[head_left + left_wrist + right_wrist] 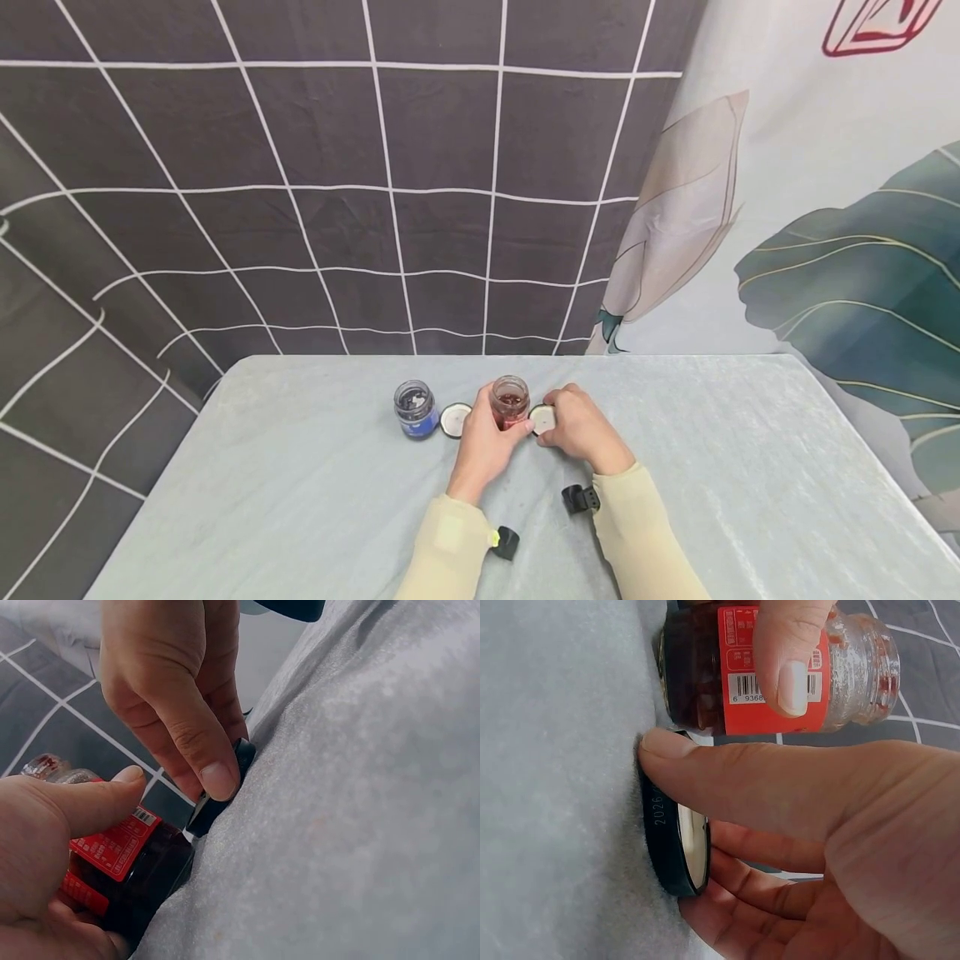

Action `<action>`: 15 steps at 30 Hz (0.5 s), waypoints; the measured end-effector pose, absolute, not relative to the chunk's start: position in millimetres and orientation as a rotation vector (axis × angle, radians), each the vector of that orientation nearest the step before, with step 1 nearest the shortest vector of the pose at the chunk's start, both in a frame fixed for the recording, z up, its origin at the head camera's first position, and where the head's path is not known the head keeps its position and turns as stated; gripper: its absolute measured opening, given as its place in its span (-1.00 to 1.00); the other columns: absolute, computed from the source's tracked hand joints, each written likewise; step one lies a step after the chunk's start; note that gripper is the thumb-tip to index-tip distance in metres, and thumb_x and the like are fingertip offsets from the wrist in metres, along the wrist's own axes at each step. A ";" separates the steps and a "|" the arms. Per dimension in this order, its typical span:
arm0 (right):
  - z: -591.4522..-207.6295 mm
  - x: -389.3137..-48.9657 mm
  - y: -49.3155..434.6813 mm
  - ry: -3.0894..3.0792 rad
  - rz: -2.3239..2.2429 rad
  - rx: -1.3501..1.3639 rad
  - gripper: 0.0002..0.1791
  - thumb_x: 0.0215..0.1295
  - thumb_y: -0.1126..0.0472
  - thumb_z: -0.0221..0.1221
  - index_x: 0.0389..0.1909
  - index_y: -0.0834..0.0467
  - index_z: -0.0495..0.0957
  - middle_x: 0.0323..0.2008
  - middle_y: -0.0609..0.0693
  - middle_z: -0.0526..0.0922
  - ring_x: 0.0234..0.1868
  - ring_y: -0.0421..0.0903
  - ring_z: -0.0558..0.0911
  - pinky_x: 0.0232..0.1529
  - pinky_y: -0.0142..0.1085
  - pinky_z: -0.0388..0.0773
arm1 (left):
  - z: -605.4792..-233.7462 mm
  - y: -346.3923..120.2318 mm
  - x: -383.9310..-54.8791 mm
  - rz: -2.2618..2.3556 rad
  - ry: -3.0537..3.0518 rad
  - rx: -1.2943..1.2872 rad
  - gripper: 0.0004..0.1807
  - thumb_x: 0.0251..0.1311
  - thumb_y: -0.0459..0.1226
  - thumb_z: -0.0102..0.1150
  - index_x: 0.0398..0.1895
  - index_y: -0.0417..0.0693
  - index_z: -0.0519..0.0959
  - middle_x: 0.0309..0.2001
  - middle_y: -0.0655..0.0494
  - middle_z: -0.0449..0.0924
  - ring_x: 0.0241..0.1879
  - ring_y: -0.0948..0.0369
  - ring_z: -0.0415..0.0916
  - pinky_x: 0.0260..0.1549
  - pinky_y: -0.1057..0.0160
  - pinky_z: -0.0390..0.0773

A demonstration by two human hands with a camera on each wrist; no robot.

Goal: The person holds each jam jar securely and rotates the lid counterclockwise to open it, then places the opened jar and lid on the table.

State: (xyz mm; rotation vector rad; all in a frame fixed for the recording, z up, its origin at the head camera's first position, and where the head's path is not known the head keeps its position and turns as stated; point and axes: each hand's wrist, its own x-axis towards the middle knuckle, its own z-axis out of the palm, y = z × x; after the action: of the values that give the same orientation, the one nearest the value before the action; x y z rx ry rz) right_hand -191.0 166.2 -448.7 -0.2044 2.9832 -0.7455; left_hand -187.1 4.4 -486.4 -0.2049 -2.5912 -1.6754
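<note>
My left hand (486,437) grips an uncapped glass jar with a red label (511,398), thumb across the label, the jar upright on the cloth. Dark red contents show inside through the jar's mouth. Right beside it, my right hand (579,423) holds a dark lid (667,832) by its rim between thumb and fingers. The lid lies with its white inside facing up, low against the cloth. In the left wrist view, the right thumb (217,780) presses on the lid's edge.
To the left stands an uncapped jar with a blue label (417,410). Another lid (455,420), white inside up, lies between the two jars. A grey cloth (300,500) covers the table, and a dark checked curtain (442,233) hangs behind it.
</note>
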 end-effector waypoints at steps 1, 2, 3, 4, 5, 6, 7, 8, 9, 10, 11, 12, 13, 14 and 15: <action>-448.7 -191.1 166.4 2.983 -0.744 -0.205 -0.41 -0.23 0.29 0.60 -0.10 0.38 0.64 -0.20 0.21 0.59 -0.30 -0.01 0.52 -0.22 -0.13 0.56 | -486.5 4.5 -187.1 -1.674 -2.590 -0.205 -0.22 0.08 -0.23 0.50 0.34 -0.20 0.34 0.14 -0.11 0.58 0.14 0.04 0.54 0.16 -0.01 0.48; -448.7 -191.2 166.5 2.984 -0.743 -0.206 -0.42 -0.23 0.29 0.60 -0.10 0.38 0.64 -0.21 0.21 0.59 -0.30 -0.01 0.52 -0.23 -0.13 0.56 | -486.6 4.5 -187.3 -1.676 -2.588 -0.203 -0.22 0.08 -0.23 0.51 0.34 -0.20 0.35 0.14 -0.11 0.58 0.13 0.04 0.54 0.15 -0.01 0.48; -448.6 -191.4 166.6 2.985 -0.741 -0.210 -0.42 -0.23 0.29 0.60 -0.10 0.38 0.64 -0.21 0.21 0.59 -0.30 -0.01 0.52 -0.23 -0.13 0.56 | -486.7 4.5 -187.4 -1.678 -2.585 -0.201 -0.22 0.08 -0.23 0.51 0.34 -0.20 0.35 0.14 -0.11 0.58 0.13 0.04 0.54 0.14 -0.01 0.49; -448.6 -191.6 166.7 2.988 -0.739 -0.215 -0.42 -0.23 0.29 0.60 -0.11 0.38 0.64 -0.21 0.21 0.59 -0.30 -0.01 0.52 -0.22 -0.13 0.56 | -486.8 4.4 -187.4 -1.677 -2.585 -0.199 -0.22 0.07 -0.23 0.51 0.34 -0.20 0.35 0.14 -0.11 0.58 0.13 0.04 0.54 0.14 -0.01 0.49; -448.8 -191.7 166.8 2.988 -0.736 -0.220 -0.42 -0.23 0.29 0.60 -0.11 0.38 0.64 -0.21 0.21 0.59 -0.30 -0.01 0.53 -0.22 -0.13 0.56 | -486.8 4.4 -187.4 -1.681 -2.583 -0.197 -0.22 0.07 -0.23 0.51 0.34 -0.20 0.35 0.14 -0.11 0.58 0.13 0.04 0.54 0.14 -0.01 0.49; -448.6 -191.5 166.9 2.989 -0.734 -0.224 -0.42 -0.24 0.29 0.60 -0.12 0.38 0.64 -0.22 0.21 0.60 -0.29 -0.01 0.53 -0.21 -0.13 0.56 | -486.9 4.3 -187.5 -1.684 -2.583 -0.194 -0.22 0.07 -0.23 0.51 0.34 -0.20 0.35 0.14 -0.11 0.58 0.13 0.04 0.54 0.15 -0.01 0.48; -448.5 -191.3 167.0 2.990 -0.733 -0.229 -0.42 -0.24 0.28 0.60 -0.12 0.38 0.64 -0.22 0.21 0.60 -0.29 -0.01 0.53 -0.21 -0.12 0.56 | -487.2 4.3 -187.6 -1.684 -2.582 -0.192 -0.22 0.06 -0.23 0.51 0.34 -0.20 0.35 0.14 -0.11 0.58 0.13 0.04 0.54 0.15 -0.01 0.49; -448.4 -191.3 167.2 2.993 -0.733 -0.235 -0.42 -0.25 0.29 0.60 -0.12 0.38 0.64 -0.22 0.21 0.60 -0.29 -0.01 0.53 -0.21 -0.12 0.57 | -487.3 4.3 -187.8 -1.683 -2.582 -0.190 -0.22 0.06 -0.23 0.52 0.34 -0.20 0.35 0.14 -0.11 0.58 0.13 0.04 0.54 0.15 -0.01 0.48; -448.2 -191.2 167.3 2.995 -0.735 -0.241 -0.42 -0.25 0.29 0.60 -0.13 0.38 0.64 -0.23 0.21 0.60 -0.29 0.00 0.53 -0.21 -0.12 0.57 | -487.3 4.4 -188.0 -1.682 -2.582 -0.189 -0.21 0.06 -0.23 0.52 0.34 -0.20 0.35 0.14 -0.11 0.58 0.14 0.03 0.54 0.16 -0.01 0.48; -448.0 -191.0 167.4 2.997 -0.737 -0.243 -0.42 -0.26 0.29 0.60 -0.13 0.38 0.65 -0.23 0.21 0.60 -0.29 0.00 0.54 -0.21 -0.12 0.57 | -487.2 4.4 -188.2 -1.683 -2.583 -0.189 -0.22 0.06 -0.23 0.52 0.34 -0.20 0.35 0.14 -0.10 0.58 0.14 0.04 0.54 0.16 -0.01 0.47; -447.8 -190.9 167.5 2.997 -0.740 -0.245 -0.42 -0.26 0.29 0.60 -0.13 0.38 0.65 -0.23 0.21 0.60 -0.29 0.00 0.53 -0.21 -0.12 0.56 | -487.0 4.5 -188.3 -1.683 -2.584 -0.190 -0.22 0.05 -0.23 0.52 0.33 -0.19 0.36 0.13 -0.10 0.58 0.13 0.04 0.54 0.15 -0.01 0.48; -447.6 -190.7 167.6 2.998 -0.741 -0.248 -0.43 -0.26 0.29 0.60 -0.14 0.38 0.65 -0.24 0.21 0.60 -0.29 -0.01 0.53 -0.22 -0.12 0.56 | -487.0 4.5 -188.4 -1.677 -2.585 -0.188 -0.22 0.04 -0.23 0.53 0.33 -0.19 0.37 0.12 -0.09 0.59 0.12 0.04 0.55 0.15 0.00 0.48; -447.8 -190.9 167.8 2.998 -0.740 -0.252 -0.42 -0.26 0.29 0.60 -0.13 0.38 0.65 -0.24 0.20 0.60 -0.29 -0.01 0.53 -0.21 -0.12 0.56 | -486.7 4.5 -188.2 -1.672 -2.582 -0.186 -0.22 0.03 -0.24 0.53 0.31 -0.19 0.38 0.11 -0.09 0.60 0.11 0.04 0.55 0.14 -0.01 0.49; -447.7 -191.1 167.8 2.998 -0.739 -0.257 -0.42 -0.26 0.29 0.60 -0.13 0.38 0.65 -0.23 0.20 0.60 -0.28 -0.01 0.54 -0.21 -0.12 0.56 | -486.2 4.4 -188.0 -1.669 -2.579 -0.183 -0.22 0.02 -0.25 0.54 0.31 -0.20 0.38 0.11 -0.09 0.60 0.11 0.03 0.55 0.14 -0.01 0.49; -447.8 -191.3 167.8 2.995 -0.739 -0.258 -0.42 -0.26 0.29 0.60 -0.12 0.38 0.64 -0.23 0.20 0.60 -0.28 -0.01 0.54 -0.21 -0.12 0.56 | -485.6 4.3 -187.7 -1.669 -2.577 -0.177 -0.22 0.00 -0.25 0.55 0.30 -0.20 0.39 0.10 -0.09 0.60 0.11 0.03 0.56 0.14 -0.01 0.49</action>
State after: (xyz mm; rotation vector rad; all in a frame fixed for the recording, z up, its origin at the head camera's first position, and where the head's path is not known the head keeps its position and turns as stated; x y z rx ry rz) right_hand -191.3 167.8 -447.8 -0.2584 2.9947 -0.7392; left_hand -187.7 4.3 -485.6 -0.1773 -2.5768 -1.6692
